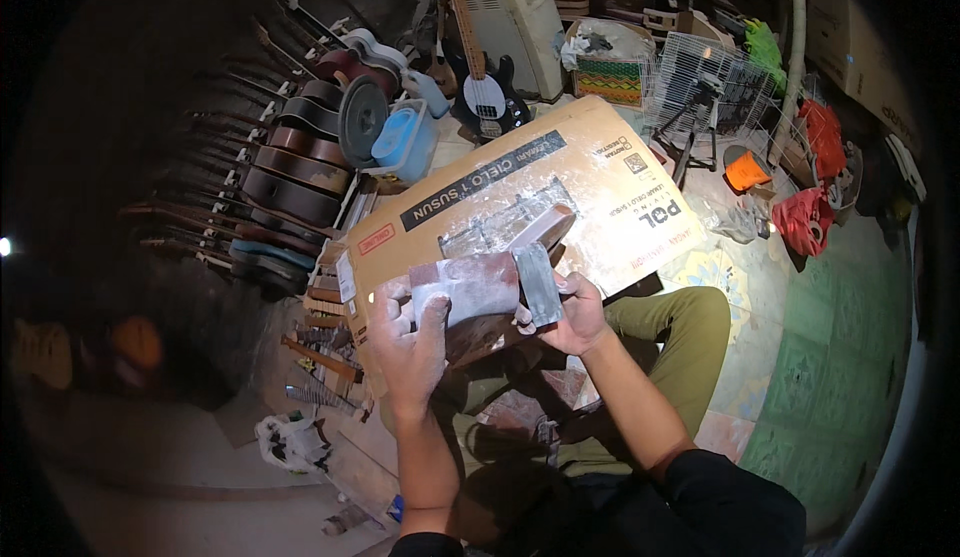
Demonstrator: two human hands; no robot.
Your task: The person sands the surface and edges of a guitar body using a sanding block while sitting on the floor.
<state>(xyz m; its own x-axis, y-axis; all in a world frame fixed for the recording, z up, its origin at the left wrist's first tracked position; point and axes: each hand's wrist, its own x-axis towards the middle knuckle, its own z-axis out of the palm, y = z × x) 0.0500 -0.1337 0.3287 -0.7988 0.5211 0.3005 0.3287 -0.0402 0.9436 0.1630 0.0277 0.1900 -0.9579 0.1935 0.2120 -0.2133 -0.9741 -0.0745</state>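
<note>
Dusty with white powder, my left hand (418, 342) is closed on the left end of a curled, reddish-brown sheet of sandpaper (468, 289). My right hand (578, 319) grips a flat grey rectangular block (539, 285), which looks like a sanding block. The block stands against the sheet's right end, and the right fingertips show near its lower edge. Just beyond the block, a pale wooden piece (545, 227) sticks out over the cardboard. Most of that piece is hidden behind the block and sheet, so its kind cannot be told.
A powder-covered flat cardboard box (610, 197) lies in front of me. Many guitars stand in a rack (300, 177) at the left. Beyond the cardboard are a dark electric bass (487, 102), a plastic tub (408, 147) and a wire cage (705, 82). Wood pieces (325, 357) lie at the left.
</note>
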